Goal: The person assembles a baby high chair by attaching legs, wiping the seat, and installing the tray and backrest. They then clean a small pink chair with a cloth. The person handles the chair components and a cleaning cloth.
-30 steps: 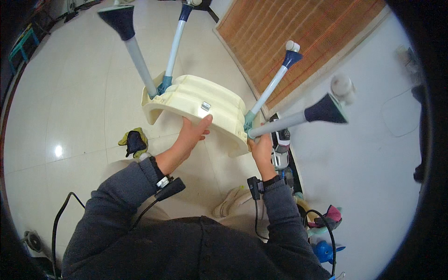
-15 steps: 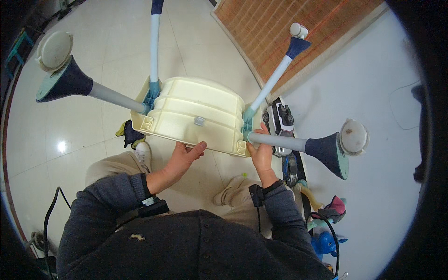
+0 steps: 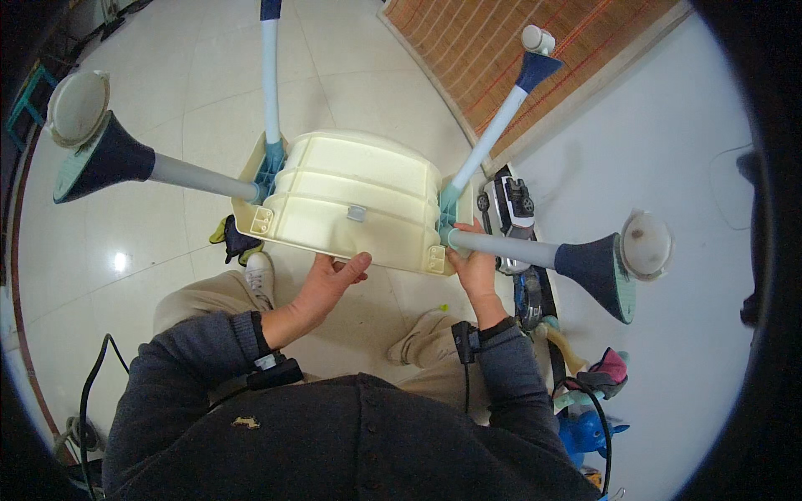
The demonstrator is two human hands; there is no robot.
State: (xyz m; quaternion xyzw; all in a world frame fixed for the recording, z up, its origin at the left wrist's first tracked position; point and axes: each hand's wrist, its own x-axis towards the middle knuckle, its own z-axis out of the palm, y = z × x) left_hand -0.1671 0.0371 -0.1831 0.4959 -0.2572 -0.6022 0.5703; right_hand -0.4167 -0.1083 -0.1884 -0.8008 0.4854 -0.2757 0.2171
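A cream plastic stool-like piece point(image 3: 351, 184) is held underside up in front of me, its four pale blue legs pointing outward. The legs end in flared dark blue feet point(image 3: 589, 271), and round cream caps point(image 3: 647, 244) sit at several of the ends. At the near edge, my left hand point(image 3: 322, 292) grips the rim with its thumb on top and its fingers underneath. My right hand point(image 3: 474, 271) is closed round the near right corner, beside the base of a leg; part of its fingers is hidden there.
Toy cars point(image 3: 511, 204) line the wall at the right, near a blue animal toy point(image 3: 585, 434) and other toys. A woven bamboo mat point(image 3: 518, 75) is at the far right. A dark and yellow cloth-like item point(image 3: 238, 240) lies on the tiled floor by my left shoe point(image 3: 260, 280).
The stool-like piece has tilted slightly: its side legs have swung a little farther outward. My right hand has shifted slightly right with it; my left hand keeps its grip.
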